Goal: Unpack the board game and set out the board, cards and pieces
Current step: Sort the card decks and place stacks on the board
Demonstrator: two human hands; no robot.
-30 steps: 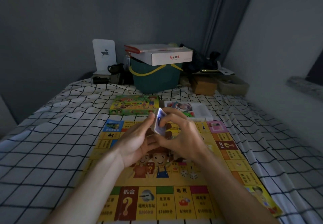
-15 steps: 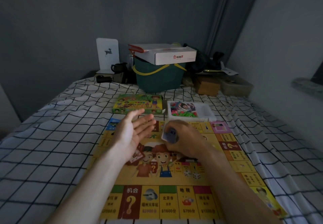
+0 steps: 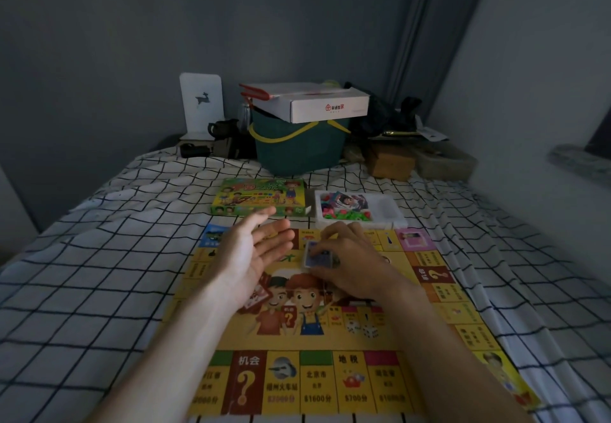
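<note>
Risk: card deck [image 3: 319, 255] pinched in right hand [image 3: 355, 262] over board [image 3: 330, 346] may fan or spill on release; soft bed [image 3: 99, 274] underneath. Left hand [image 3: 254, 254] flat, empty.

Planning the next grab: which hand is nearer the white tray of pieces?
Right. The right hand, holding the card deck, sits just below the white tray; the left hand is open, further left.

Dim room; grey walls [image 3: 99, 42]; checked bedsheet [image 3: 99, 257]; grey curtain [image 3: 420, 42].
</note>
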